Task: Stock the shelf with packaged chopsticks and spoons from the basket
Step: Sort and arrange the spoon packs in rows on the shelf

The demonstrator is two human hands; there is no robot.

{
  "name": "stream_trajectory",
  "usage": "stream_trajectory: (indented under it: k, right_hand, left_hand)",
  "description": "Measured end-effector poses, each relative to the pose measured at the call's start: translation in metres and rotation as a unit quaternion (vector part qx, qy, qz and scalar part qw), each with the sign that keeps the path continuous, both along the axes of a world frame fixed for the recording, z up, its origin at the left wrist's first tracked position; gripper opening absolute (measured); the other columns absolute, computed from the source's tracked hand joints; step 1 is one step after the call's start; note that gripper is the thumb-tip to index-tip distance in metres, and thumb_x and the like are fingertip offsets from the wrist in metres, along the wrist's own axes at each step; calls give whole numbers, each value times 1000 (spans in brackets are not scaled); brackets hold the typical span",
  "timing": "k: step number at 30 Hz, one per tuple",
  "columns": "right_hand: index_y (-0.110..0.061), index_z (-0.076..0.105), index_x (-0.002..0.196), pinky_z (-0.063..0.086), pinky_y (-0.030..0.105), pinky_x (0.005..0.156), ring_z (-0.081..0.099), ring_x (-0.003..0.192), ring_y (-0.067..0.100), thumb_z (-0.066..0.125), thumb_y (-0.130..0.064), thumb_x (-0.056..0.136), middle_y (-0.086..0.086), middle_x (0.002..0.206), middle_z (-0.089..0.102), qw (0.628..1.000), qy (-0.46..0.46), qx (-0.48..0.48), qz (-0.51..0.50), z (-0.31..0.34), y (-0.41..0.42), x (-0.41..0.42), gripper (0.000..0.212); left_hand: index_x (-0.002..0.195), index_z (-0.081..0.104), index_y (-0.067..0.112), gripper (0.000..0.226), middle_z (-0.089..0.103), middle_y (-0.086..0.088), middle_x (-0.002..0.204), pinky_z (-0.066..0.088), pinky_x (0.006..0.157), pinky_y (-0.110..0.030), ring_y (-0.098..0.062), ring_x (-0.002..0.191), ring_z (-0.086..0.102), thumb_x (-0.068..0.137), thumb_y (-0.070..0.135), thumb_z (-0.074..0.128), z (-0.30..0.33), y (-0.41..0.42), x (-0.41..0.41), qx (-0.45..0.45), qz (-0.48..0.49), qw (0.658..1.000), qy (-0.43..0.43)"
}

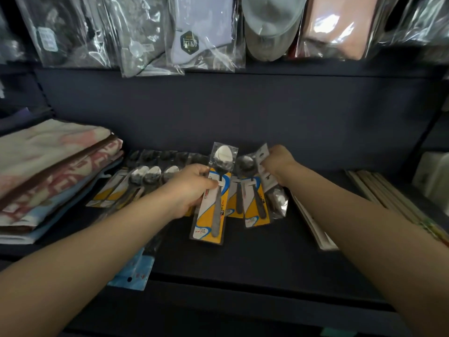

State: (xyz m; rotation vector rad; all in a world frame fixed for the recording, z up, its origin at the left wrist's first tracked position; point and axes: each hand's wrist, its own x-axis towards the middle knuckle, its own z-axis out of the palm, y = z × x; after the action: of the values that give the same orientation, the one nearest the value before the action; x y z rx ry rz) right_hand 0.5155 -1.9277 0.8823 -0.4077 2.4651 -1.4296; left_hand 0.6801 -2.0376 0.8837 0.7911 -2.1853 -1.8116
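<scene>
While gripped at mid-card by left hand [192,188], packaged spoon [213,193] tilted over shelf [267,251] middle, bowl toward back edge. Right hand [277,164] pinching grey-carded packet [263,161] just beside, above two spoon packs [250,203] lying flat.

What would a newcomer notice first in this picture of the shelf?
Probably the yellow spoon pack at the centre, gripped by the left hand, while the right hand pinches a clear packet beside it. Folded towels lie stacked at the left.
</scene>
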Motion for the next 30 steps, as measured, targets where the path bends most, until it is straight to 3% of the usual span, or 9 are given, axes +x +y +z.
stream_trajectory:
  k: [4,5,7,10,15,20,24,27,30]
  right_hand:
    - [-3,54,95,53,23,61,62,62,16,39,2,94,7,70,65,996,3,-85,-24,15,16,-5,15]
    - [-6,51,95,53,24,58,60,60,16,40,3,94,7,71,62,995,12,-93,-34,17,22,-6,15]
    - [-5,56,97,53,30,63,57,69,20,49,1,90,12,84,57,998,66,-13,-13,18,31,-4,12]
    - [-7,52,72,44,23,51,53,58,16,60,-13,86,8,72,54,975,84,181,97,13,34,14,17]
    - [-2,45,126,47,34,87,55,114,30,62,-33,87,14,125,55,896,207,359,159,1,23,36,52]
    - [1,55,117,50,35,83,60,108,33,49,-6,91,19,120,59,877,265,386,108,8,23,45,28]
    - [0,57,114,46,34,73,61,103,34,49,-3,88,20,116,62,922,254,292,25,32,45,34,28]
    - [-10,60,118,40,17,62,59,91,18,50,-5,90,3,113,63,945,254,164,123,51,66,39,30]
    - [-20,64,116,42,10,72,56,88,3,52,-9,92,-7,108,64,887,330,198,254,75,76,67,29]
  left_hand:
    - [80,50,21,22,64,-7,83,55,72,-38,-20,76,64,91,3,51,-2,3,-2,1,-2,1000,2]
    - [80,51,21,21,64,-9,84,55,77,-42,-22,77,64,91,3,50,-2,3,-2,2,-2,1000,3]
    - [80,51,20,21,65,-10,85,53,83,-46,-24,79,64,91,3,50,-2,5,-4,6,-2,1000,7]
    - [101,54,11,11,66,-11,88,54,80,-44,-25,79,65,91,6,53,-2,8,-6,-6,2,1000,11]
    - [127,42,8,41,58,0,89,51,72,-33,-17,82,59,89,8,56,-8,6,-7,-152,10,988,5]
    - [143,21,12,71,55,-12,122,44,78,-30,-22,100,56,86,15,62,-16,-3,-8,-315,-24,947,-54]
    - [143,24,14,66,21,-12,150,31,105,-30,-27,136,29,87,17,59,-13,1,-5,-434,-59,897,-54]
    - [145,23,15,67,7,-6,156,15,114,-33,-24,143,11,88,23,58,8,6,1,-488,-52,865,108]
    - [145,26,13,72,20,-9,154,17,113,-36,-25,141,20,85,38,57,36,14,7,-616,-73,753,220]
